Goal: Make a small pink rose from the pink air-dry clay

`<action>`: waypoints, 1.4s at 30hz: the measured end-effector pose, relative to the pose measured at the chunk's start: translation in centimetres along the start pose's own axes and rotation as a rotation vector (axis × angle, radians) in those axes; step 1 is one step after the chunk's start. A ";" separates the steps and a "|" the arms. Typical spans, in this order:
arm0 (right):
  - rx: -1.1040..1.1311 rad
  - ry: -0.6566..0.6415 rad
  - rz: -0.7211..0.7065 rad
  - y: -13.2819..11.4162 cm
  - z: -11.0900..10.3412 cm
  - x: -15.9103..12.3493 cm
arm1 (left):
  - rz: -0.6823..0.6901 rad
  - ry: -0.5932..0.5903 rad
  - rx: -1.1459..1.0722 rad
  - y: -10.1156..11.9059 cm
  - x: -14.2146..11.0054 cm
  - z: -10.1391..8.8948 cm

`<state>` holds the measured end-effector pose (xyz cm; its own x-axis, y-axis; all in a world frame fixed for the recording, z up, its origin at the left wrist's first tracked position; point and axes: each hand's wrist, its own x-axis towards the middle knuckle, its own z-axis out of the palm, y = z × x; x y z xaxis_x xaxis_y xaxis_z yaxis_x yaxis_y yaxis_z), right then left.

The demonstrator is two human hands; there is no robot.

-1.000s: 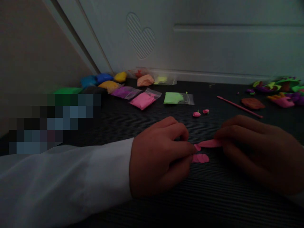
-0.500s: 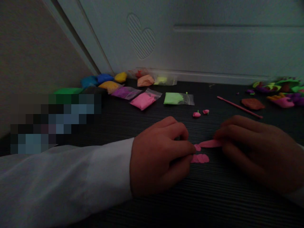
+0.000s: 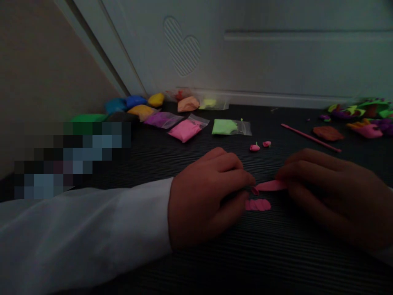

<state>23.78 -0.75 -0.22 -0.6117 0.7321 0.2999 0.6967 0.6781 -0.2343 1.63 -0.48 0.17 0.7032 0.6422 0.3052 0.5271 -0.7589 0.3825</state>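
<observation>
My right hand (image 3: 334, 196) is closed around a pink clay modelling knife (image 3: 272, 186), whose flat blade points left. A small pink clay disc (image 3: 255, 191) sits at the blade's tip. Beside it is my left hand (image 3: 211, 200), its index finger and thumb parted, with the fingertips close to the disc. Just below the blade, a row of overlapping pink clay discs (image 3: 259, 205) lies on the dark table; its left end is partly hidden by my left thumb. Two small pink clay rosebuds (image 3: 254, 147) with green stems rest beyond my hands.
Bags of coloured clay, among them a pink bag (image 3: 186, 129) and a light green bag (image 3: 225, 127), line the back left. A thin pink stick (image 3: 310, 137) and a reddish-brown clay piece (image 3: 328, 133) lie at right, near colourful clay shapes (image 3: 367, 129). A pale door (image 3: 260, 61) stands behind.
My left index finger and thumb have moved apart, letting go of the small disc at the blade's tip. The right hand and knife have hardly moved.
</observation>
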 end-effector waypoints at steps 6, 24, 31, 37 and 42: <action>-0.028 0.016 -0.009 0.0 0.1 0.0 | -0.037 -0.003 0.001 -0.3 0.8 0.2; -0.090 0.054 -0.013 0.9 0.4 0.2 | -0.075 0.000 -0.066 -0.5 1.2 0.2; -0.183 0.110 -0.112 1.6 0.5 0.3 | -0.112 0.019 -0.132 -0.4 1.2 0.0; -0.110 0.131 -0.194 -0.1 0.1 -0.1 | -0.106 0.033 -0.165 0.0 1.2 -0.1; -0.058 0.117 -0.201 -1.2 0.1 0.0 | -0.104 0.058 -0.207 0.4 1.0 -0.1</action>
<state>22.95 -1.54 -0.03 -0.6953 0.5676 0.4408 0.5876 0.8022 -0.1062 2.50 -0.12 0.71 0.6185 0.7252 0.3026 0.4815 -0.6540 0.5835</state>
